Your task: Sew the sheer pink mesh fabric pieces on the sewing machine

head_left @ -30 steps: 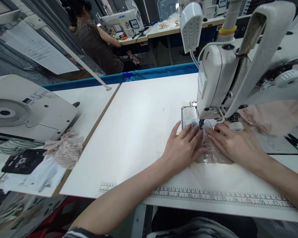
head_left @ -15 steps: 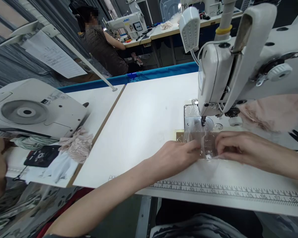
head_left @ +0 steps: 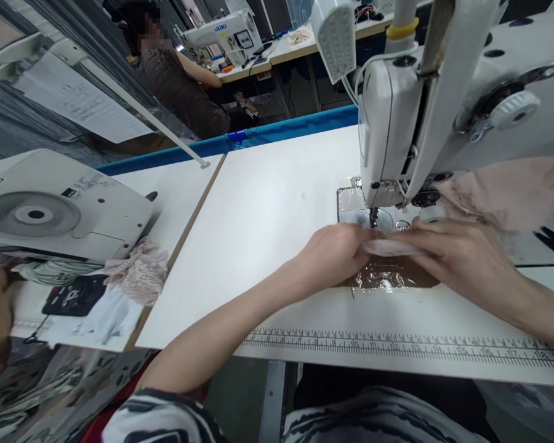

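Observation:
A white sewing machine [head_left: 425, 111] stands on a white table [head_left: 277, 203] with its needle over a metal plate [head_left: 351, 206]. Just in front of the needle, my left hand [head_left: 335, 255] and my right hand [head_left: 457, 255] meet over a thin, pale, sheer piece of fabric [head_left: 390, 247]. Both hands pinch that piece between closed fingers, the left from the left end and the right from the right. Under them lies a shiny clear patch [head_left: 388, 280] taped to the table.
Pink fabric [head_left: 512, 191] is heaped behind the machine arm at right. A ruler strip [head_left: 397, 346] runs along the table's front edge. At left sit a grey machine [head_left: 50, 209] and lace scraps [head_left: 138, 271]. Another person [head_left: 175, 74] works at a far sewing machine.
My hands were flat beside the needle, drew back toward me with the sheer piece, and now hold it bunched between them close under the presser foot.

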A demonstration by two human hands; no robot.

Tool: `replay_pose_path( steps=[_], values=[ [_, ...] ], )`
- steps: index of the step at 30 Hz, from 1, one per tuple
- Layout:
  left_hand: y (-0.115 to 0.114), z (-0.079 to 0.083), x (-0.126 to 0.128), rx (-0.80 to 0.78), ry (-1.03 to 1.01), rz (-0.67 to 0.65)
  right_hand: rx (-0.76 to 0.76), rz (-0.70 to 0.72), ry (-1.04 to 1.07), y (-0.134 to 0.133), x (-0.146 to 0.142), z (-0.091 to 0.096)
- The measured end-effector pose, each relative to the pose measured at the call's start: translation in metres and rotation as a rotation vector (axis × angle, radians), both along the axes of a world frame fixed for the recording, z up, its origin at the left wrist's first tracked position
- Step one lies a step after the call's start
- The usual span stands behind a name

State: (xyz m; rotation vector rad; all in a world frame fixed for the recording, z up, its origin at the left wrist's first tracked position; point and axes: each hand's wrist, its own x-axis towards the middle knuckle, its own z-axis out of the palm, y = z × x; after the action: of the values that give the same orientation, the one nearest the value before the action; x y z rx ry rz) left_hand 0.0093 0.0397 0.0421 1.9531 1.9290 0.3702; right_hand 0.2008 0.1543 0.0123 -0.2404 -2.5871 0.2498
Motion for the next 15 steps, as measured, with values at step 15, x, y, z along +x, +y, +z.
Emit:
replay_pose_path(
  steps=[15],
  values=[
    [0.012, -0.001, -0.015, -0.047, -0.371, -0.048, -0.074, -0.070, 0.082, 0.008, -0.008, 0.005]
  ],
)
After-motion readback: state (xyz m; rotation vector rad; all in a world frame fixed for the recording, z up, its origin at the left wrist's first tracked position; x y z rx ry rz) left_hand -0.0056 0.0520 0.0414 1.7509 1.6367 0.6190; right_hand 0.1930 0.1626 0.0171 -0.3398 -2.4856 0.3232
